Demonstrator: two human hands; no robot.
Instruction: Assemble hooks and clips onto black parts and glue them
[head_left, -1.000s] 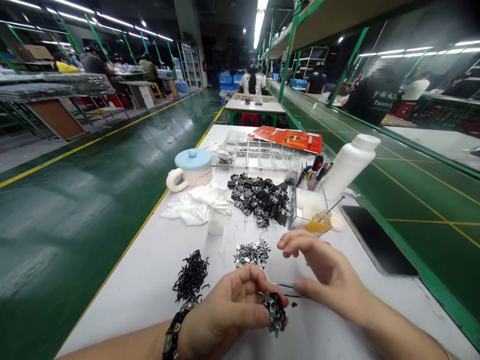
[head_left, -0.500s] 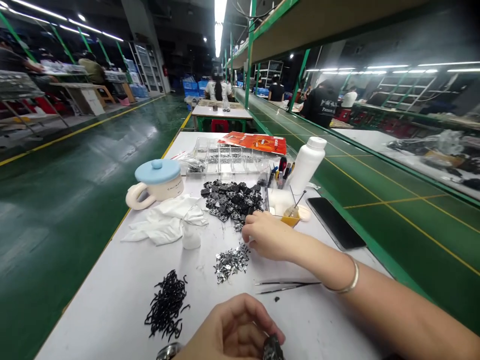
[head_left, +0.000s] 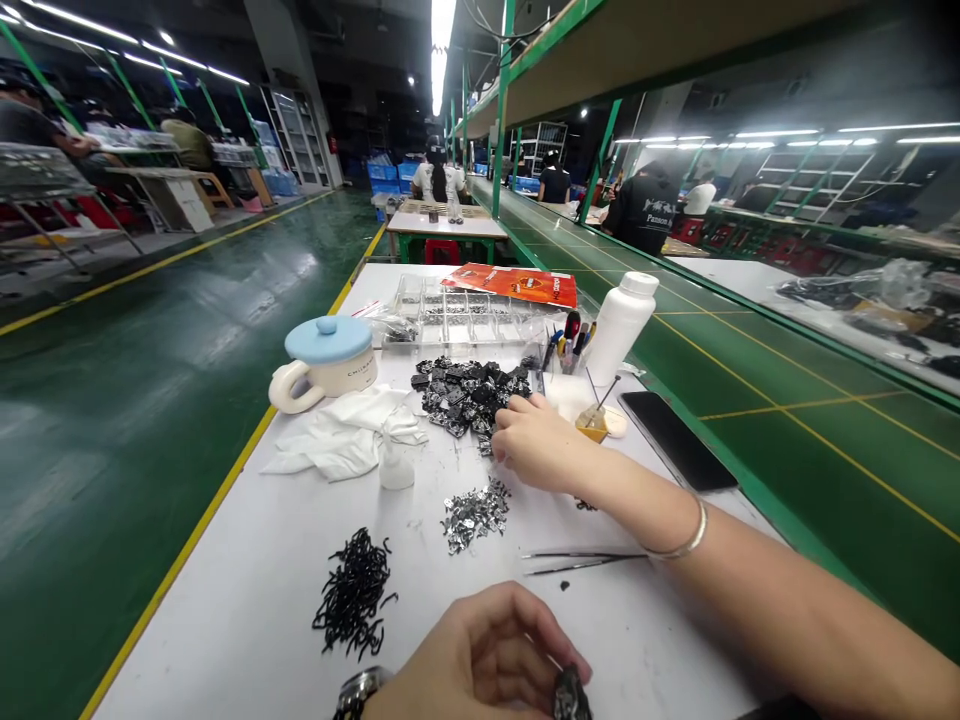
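My left hand (head_left: 499,650) is at the near edge of the table, its thumb and fingers closed around a small black part (head_left: 570,694) that is partly cut off by the frame. Farther forward, my right hand (head_left: 536,440) rests at the right edge of a pile of black parts (head_left: 469,400). Its fingers are curled together, and whatever is between the fingertips is hidden. Just short of it lies a heap of small shiny metal pieces (head_left: 476,515). Tweezers (head_left: 585,562) lie beneath my right forearm, beside a tiny black bit (head_left: 565,586).
Black curved pieces (head_left: 354,595) lie heaped at left. Behind them are a small white bottle (head_left: 396,468), white cloth (head_left: 330,440) and a blue-lidded mug (head_left: 334,370). A clear compartment tray (head_left: 450,325), a white bottle (head_left: 619,328) and a phone (head_left: 679,440) stand farther out.
The whole view has shifted slightly, so the table's things sit a little farther right. My right hand stays at the pile's edge, and my left hand keeps hold of the black part.
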